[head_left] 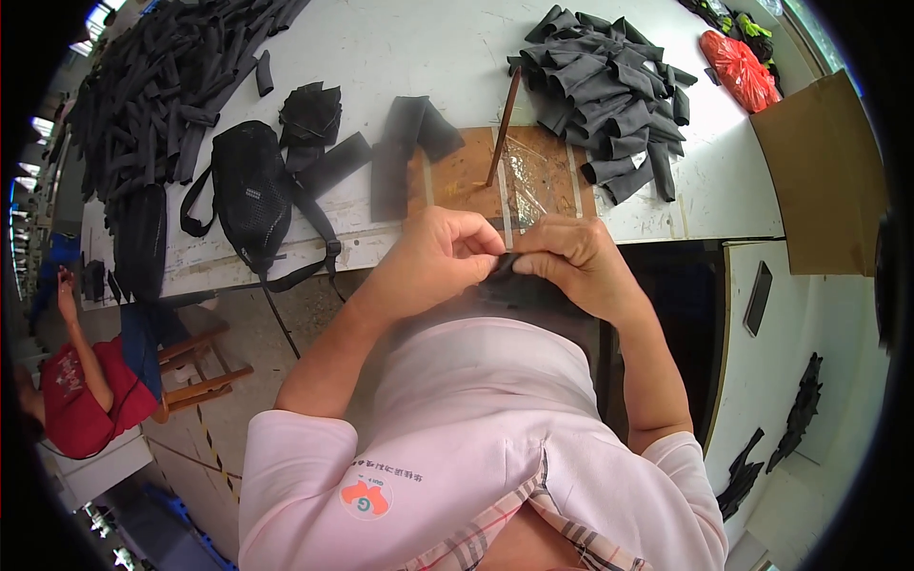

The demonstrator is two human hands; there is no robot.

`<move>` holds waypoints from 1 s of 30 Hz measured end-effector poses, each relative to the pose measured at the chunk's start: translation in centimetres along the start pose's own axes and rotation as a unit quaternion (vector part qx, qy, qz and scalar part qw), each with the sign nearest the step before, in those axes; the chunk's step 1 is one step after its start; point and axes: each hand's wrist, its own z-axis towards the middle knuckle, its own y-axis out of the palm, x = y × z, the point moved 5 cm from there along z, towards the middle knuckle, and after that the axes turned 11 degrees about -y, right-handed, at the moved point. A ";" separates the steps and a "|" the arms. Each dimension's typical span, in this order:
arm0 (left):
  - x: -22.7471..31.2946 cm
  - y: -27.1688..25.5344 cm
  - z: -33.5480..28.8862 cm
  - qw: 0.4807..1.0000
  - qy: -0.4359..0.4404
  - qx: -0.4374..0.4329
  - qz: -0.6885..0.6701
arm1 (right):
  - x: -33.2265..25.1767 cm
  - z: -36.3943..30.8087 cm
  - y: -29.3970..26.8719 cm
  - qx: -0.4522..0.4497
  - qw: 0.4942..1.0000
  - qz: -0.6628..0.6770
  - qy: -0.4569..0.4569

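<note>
My left hand [443, 255] and my right hand [578, 259] meet in front of the table's near edge, close to my body. Both have thumb and fingers pinched on a small piece of black fabric [505, 265], which the fingers largely cover. Just beyond lies a brown board [455, 176] with pale tape strips across it. A thin wooden stick [504, 128] rises from the board, leaning slightly. Dark fabric strips [392, 162] lie over the board's left edge. To its far right is a heap of dark fabric pieces [609, 90].
On the white table [381, 57], a large heap of dark strips [157, 95] lies far left, with a black mesh waist bag [252, 195] nearer. At right are a red plastic bag [738, 74], a cardboard box [821, 181] and a phone [758, 298]. A person in red [100, 395] sits left.
</note>
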 end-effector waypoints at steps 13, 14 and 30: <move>-0.5 2.0 -0.5 0.776 0.316 0.519 0.169 | 1.5 0.0 1.7 0.263 0.962 -0.070 0.035; -0.7 2.0 -0.2 0.772 0.315 0.524 0.172 | 1.4 0.1 1.9 0.265 0.954 -0.133 0.037; -2.0 0.1 2.3 0.886 0.197 0.407 -0.102 | 6.2 -0.8 4.8 0.207 0.742 0.594 0.231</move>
